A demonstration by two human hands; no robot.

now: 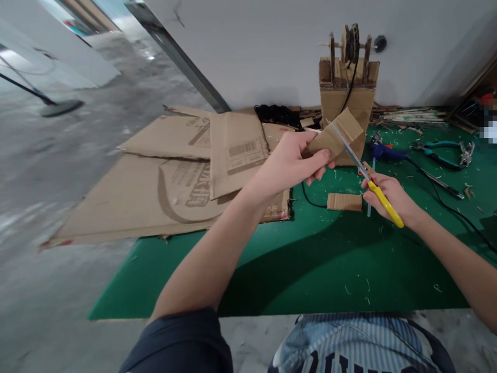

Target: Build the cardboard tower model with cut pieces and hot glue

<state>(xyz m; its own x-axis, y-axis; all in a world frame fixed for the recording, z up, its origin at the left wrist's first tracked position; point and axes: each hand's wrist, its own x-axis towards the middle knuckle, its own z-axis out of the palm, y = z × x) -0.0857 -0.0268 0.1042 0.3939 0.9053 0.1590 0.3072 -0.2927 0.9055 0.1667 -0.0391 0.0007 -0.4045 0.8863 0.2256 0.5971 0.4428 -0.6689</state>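
My left hand (297, 160) pinches a strip of brown cardboard (345, 127) between thumb and fingers, raised above the table. My right hand (390, 196) grips yellow-handled scissors (382, 202), whose blades lie across the strip near its far end. Whether the blades are parted is hard to make out. Below the hands a small cardboard piece (344, 201) lies on the table with a black cord running to it. Behind the strip stands an upright cardboard structure (330, 103) with a cord-wound spool (350, 44) on top.
Large flattened cardboard sheets (116, 191) cover the left of the green table (272, 280) and overhang its edge. At right lie a blue glue gun (384, 152), teal-handled pliers (442, 155) and a slim metal cutter (444, 185). Black cord (277, 115) and thin sticks (411, 116) sit along the wall.
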